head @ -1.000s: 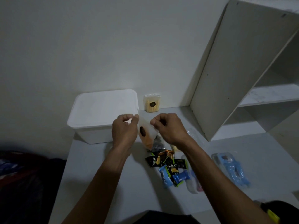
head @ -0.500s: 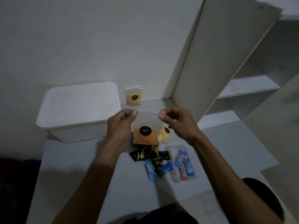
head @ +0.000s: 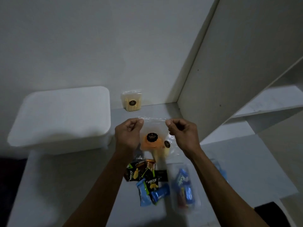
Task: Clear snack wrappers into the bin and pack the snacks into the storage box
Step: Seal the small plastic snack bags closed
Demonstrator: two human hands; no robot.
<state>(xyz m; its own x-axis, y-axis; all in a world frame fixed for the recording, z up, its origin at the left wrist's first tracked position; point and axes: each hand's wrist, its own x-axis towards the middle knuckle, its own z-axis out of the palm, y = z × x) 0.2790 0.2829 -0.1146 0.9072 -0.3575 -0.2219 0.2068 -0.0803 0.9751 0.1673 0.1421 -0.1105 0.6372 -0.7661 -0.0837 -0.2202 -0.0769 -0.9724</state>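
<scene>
Packing's barely begun: your left hand and right hand pinch the clear chip bag beside the lidded white plastic storage box, loose snack packets nearer you

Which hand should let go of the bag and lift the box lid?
Left, probably. The left hand is the one nearer the closed white storage box; the right hand pinches the far corner of the clear snack bag and could hold it alone.
</scene>
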